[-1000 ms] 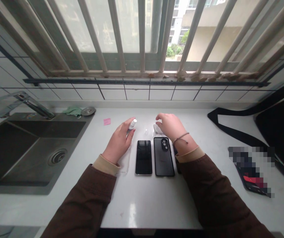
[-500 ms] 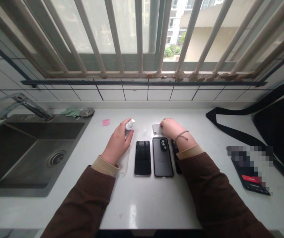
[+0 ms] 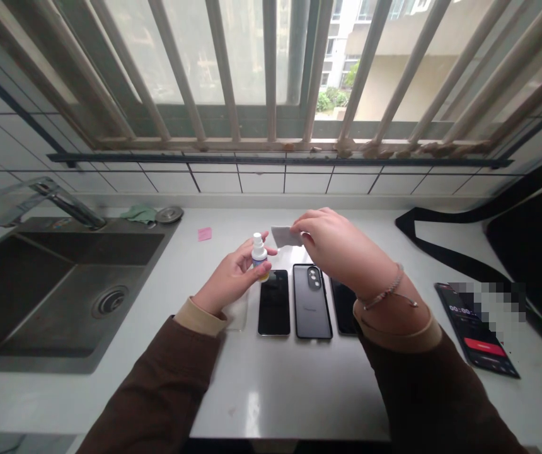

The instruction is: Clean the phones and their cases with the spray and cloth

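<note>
My left hand point(image 3: 237, 271) grips a small white spray bottle point(image 3: 259, 253) upright, above the top edge of a black-screened phone point(image 3: 273, 309). Pinched in the fingers of my right hand point(image 3: 322, 233) is a grey cloth point(image 3: 285, 237), lifted over the counter and just right of the bottle. A phone in a black-edged case point(image 3: 312, 309), camera side up, lies in the middle of the row. To its right another dark phone point(image 3: 343, 309) is partly covered by my right forearm. Under my left wrist shows part of a clear phone case point(image 3: 237, 315).
At left is a sink point(image 3: 86, 321) with a faucet point(image 3: 70, 205); a green cloth point(image 3: 139, 214) and a metal drain strainer point(image 3: 169, 214) sit behind it. A pink note point(image 3: 204, 234) lies on the counter. At right are a phone showing a timer point(image 3: 479, 340) and a black strap point(image 3: 445, 243).
My right hand has picked up the grey cloth from the counter and carried it left. My left hand has moved the spray bottle right and toward me. The view has shifted slightly.
</note>
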`<action>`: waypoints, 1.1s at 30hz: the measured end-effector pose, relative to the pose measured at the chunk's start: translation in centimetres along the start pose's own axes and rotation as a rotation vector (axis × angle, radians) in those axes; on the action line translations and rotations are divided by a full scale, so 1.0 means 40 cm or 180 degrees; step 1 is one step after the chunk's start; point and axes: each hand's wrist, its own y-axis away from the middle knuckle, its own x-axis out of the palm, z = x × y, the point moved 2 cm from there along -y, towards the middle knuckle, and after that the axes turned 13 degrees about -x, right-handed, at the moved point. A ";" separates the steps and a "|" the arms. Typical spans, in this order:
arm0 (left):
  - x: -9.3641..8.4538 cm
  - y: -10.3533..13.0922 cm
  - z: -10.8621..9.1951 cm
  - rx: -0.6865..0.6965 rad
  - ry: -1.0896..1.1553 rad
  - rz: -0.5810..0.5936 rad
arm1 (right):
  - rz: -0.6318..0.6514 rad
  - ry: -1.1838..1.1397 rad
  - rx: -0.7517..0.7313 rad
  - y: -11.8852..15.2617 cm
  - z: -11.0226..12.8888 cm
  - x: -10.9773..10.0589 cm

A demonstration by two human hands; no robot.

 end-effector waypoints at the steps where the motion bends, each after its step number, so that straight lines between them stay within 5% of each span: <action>1: 0.001 0.000 -0.002 0.0045 -0.0012 0.0082 | -0.0041 -0.0093 -0.0107 -0.001 0.016 -0.006; 7: -0.004 0.000 0.009 -0.0063 0.0315 0.0253 | -0.0117 -0.0579 -0.0479 -0.012 0.050 -0.001; 13: 0.005 0.003 0.009 -0.0034 -0.0039 -0.0308 | -0.0602 -0.0789 -0.0018 -0.019 0.067 0.010; 19: 0.011 0.005 0.003 0.0417 -0.0589 -0.0569 | -0.0394 -0.1249 0.0435 -0.042 0.095 0.037; 26: 0.016 0.012 -0.006 0.0243 -0.0397 -0.0329 | -0.1045 -0.1506 0.0558 -0.024 0.089 0.043; 33: 0.061 0.030 -0.027 0.0329 -0.0378 0.0373 | -0.1397 -0.2010 0.0483 0.071 0.093 0.129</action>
